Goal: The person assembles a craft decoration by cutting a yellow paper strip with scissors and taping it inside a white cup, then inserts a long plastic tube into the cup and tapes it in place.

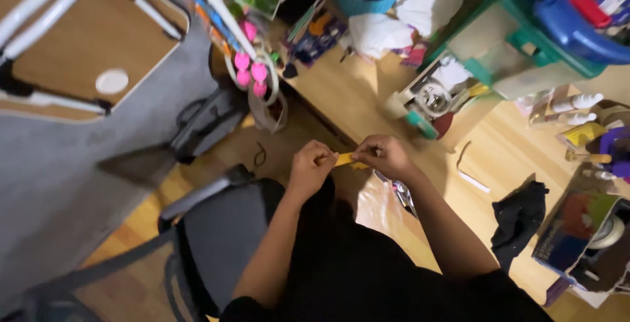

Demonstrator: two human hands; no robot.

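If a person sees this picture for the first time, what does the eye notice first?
In the middle, the left hand and right hand pinch a small yellow strip between them, above the desk's edge. Bright pink balls hang at upper centre beside the cluttered wooden desk. A blue basket stands out at the top right.

Seen from above, a seated person's two bare forearms reach forward and converge in front of the torso. The left hand [311, 164] is curled, knuckles up, thumb and fingertips pinched together at its inner side. The right hand [384, 155] mirrors it just beside, fingers bent and pinched toward the left, wrist slightly flexed. Both elbows are bent, with the right arm angled in from the lower right and the left rising from below.
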